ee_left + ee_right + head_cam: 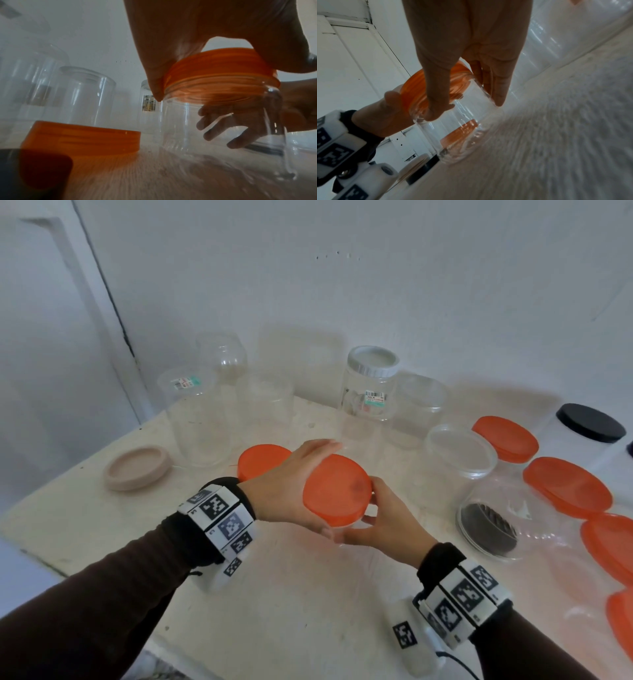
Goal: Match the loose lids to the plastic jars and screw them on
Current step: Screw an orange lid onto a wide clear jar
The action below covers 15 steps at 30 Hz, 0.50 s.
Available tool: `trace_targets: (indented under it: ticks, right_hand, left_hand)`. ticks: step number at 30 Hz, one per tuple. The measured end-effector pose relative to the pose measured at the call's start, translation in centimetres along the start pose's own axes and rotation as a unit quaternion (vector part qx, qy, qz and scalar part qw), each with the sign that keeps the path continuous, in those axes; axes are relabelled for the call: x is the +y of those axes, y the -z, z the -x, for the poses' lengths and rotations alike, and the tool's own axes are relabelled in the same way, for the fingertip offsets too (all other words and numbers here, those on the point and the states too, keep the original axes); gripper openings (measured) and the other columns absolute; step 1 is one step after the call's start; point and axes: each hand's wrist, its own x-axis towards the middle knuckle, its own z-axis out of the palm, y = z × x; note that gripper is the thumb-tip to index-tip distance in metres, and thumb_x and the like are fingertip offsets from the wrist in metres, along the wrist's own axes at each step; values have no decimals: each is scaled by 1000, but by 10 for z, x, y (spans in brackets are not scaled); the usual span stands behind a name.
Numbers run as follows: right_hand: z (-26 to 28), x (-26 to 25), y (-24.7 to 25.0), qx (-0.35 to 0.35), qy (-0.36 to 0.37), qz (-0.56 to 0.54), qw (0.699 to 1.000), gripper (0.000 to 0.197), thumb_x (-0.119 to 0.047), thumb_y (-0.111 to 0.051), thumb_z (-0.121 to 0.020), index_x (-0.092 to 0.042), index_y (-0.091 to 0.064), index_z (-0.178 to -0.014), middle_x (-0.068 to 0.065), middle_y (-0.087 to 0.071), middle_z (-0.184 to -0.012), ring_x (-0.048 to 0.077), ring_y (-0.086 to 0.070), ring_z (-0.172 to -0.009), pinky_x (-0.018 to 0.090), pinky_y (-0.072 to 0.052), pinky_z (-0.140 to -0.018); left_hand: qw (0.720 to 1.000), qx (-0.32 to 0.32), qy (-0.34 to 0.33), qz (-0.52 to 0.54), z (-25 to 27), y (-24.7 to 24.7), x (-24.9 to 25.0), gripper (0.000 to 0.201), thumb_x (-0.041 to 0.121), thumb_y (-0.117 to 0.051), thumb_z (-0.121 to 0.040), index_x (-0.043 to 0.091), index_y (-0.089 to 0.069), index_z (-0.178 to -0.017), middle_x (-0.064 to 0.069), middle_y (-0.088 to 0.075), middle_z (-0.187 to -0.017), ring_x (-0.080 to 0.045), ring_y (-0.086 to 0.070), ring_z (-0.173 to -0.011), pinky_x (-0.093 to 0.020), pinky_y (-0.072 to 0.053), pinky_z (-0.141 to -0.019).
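The left hand (291, 484) is gripping the orange lid (337, 490) from above, its fingers (154, 75) curling round the rim. The right hand (383, 518) is wrapping the clear jar (462, 121) just below, thumb on the near side and the other fingers (217, 129) on the far side, clamped on the wall. The jar is sitting near the middle of the desk (291, 594), its base touching or nearly touching the surface, and its long axis is leaning a little toward the near edge, so the lid is facing up at the person. The lid is resting over the jar's mouth; whether its threads are engaging I cannot tell. The turn ahead seems to depend on lid and jar sharing one axis, the left hand twisting on top while the right is holding the body beneath. A second orange lid (260, 462) is lying flat just behind the left hand, toward the far edge.
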Motion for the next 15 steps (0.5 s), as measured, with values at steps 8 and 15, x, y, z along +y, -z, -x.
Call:
trace_targets:
  ticks: [8, 15]
  right_hand:
    - [-6, -40, 25, -49, 95, 169, 980, 121, -45, -84, -54, -20, -10, -146, -9, -13, -140, 8, -27, -125, 27, -35, -105]
    - [-20, -85, 20, -189, 98, 431, 877, 99, -46, -74, -71, -35, -9, -145, -2, -9, -151, 24, -24, -133, 43, -39, -100]
  left_hand:
    - [980, -9, 60, 190, 6, 1, -23, 126, 38, -87, -39, 46, -5, -134, 13, -25, -141, -5, -31, -129, -22, -32, -104]
    - [962, -52, 69, 260, 1, -8, -33, 114, 37, -90, -36, 30, -30, -133, 8, -47, -130, -5, -46, -122, -23, -39, -102]
